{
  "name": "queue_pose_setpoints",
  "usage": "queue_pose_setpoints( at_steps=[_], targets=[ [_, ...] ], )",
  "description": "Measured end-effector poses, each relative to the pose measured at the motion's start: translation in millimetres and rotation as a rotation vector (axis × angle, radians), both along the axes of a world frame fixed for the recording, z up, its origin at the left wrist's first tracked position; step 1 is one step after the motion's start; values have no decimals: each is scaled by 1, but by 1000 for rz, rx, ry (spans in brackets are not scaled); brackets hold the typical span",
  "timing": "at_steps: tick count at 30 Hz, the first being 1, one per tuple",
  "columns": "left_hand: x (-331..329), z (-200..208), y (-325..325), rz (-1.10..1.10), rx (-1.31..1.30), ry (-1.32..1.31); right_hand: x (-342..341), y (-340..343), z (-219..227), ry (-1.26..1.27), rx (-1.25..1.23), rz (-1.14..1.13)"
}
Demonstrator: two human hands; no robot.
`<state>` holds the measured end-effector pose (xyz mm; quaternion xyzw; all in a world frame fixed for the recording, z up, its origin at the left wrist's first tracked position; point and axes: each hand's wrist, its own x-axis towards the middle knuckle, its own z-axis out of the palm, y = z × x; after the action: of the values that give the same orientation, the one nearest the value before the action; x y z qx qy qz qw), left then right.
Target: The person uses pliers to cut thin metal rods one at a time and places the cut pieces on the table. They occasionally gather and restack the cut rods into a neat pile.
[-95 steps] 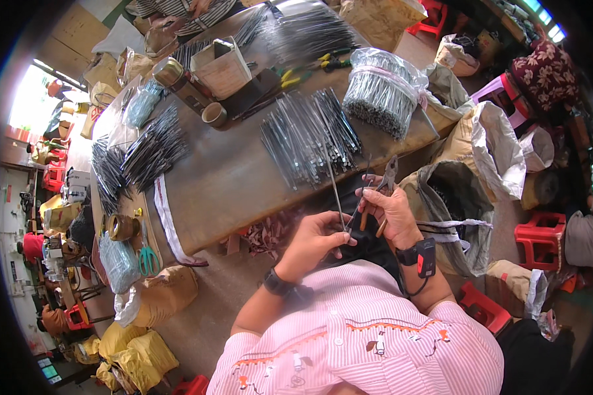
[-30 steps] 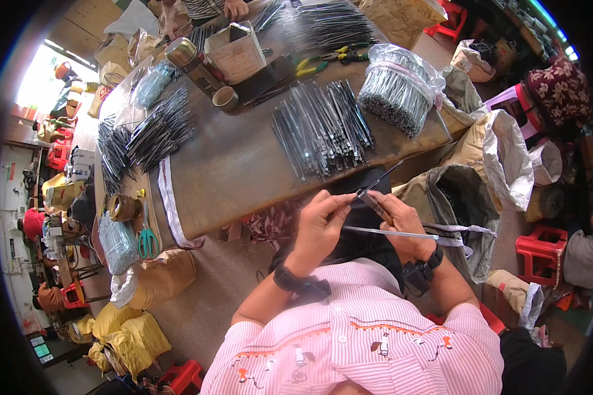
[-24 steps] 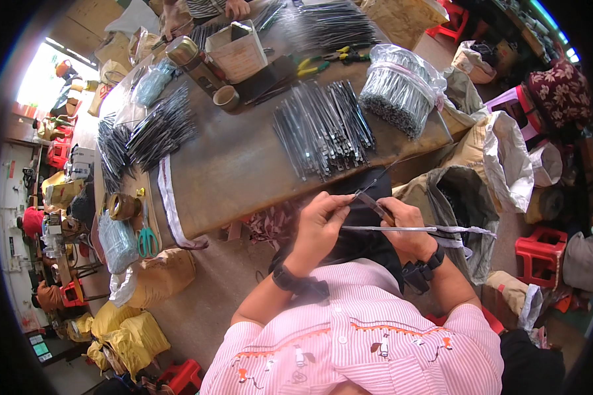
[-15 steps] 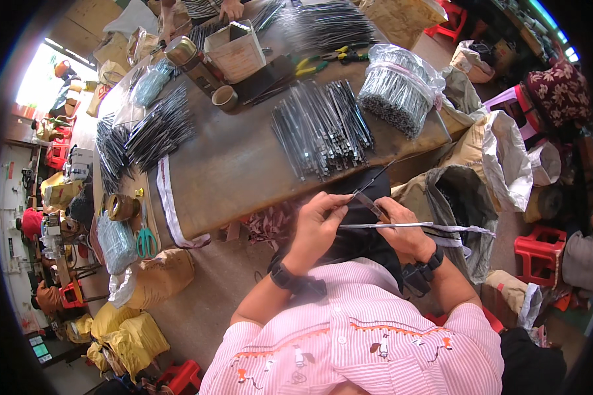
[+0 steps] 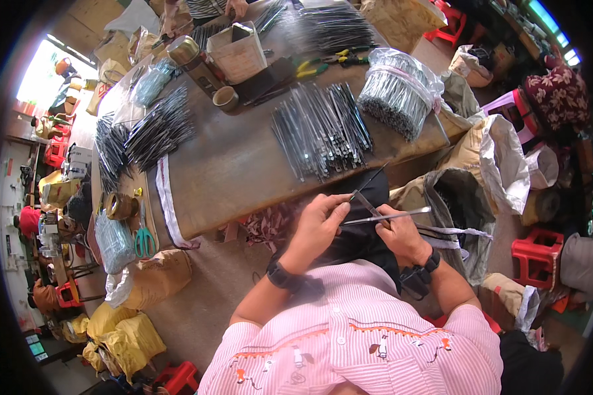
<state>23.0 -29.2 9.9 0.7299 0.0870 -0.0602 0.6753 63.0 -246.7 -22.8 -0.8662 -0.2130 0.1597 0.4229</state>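
Left hand (image 5: 317,227) gripping pale strip (image 5: 408,213) | right hand (image 5: 405,237) gripping pliers (image 5: 367,205) | stained brown table (image 5: 227,164) | red stool (image 5: 537,259) on floor (image 5: 217,283)

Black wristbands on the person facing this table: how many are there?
2: one wristband just behind the left hand, the second wristband just behind the right hand.

No text, number or sign is legible

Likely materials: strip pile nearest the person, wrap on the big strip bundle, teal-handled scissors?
Strip pile: probably metal, smooth, given bright glints; coated plastic possible.
Bundle wrap: clear glossy plastic film, see-through and creased.
Teal-handled scissors: handles look like moulded plastic, evenly coloured; blades too small to judge.
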Motion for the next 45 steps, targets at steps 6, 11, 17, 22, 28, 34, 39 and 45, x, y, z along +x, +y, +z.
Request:
queue_pose_setpoints(
  at_steps=[6, 11, 17, 22, 28, 34, 39, 45],
  targets=[
    [-8, 9, 13, 88, 402, -257, 8, 8, 1, -2, -40, -10],
    [-12, -17, 43, 322, 357, -220, 11, 26, 2, 32, 40, 92],
    [-24, -64, 151, 745, 539, -64, 10, 23, -2, 351, 294, -51],
    [-31, -85, 194, 748, 742, 83, 10, 13, -5, 458, 395, -167],
    [-7, -85, 151, 706, 1071, 32, 6, 9, -3, 500, 461, -203],
    [46, -91, 67, 437, 879, -64, 7, 6, -2, 681, 533, -173],
    [63, -90, 78, 350, 709, -23, 13, -13, -13, 777, 597, -273],
    [38, -77, 103, 366, -346, 162, 58, -47, -34, 851, 1202, -467]
  ],
)
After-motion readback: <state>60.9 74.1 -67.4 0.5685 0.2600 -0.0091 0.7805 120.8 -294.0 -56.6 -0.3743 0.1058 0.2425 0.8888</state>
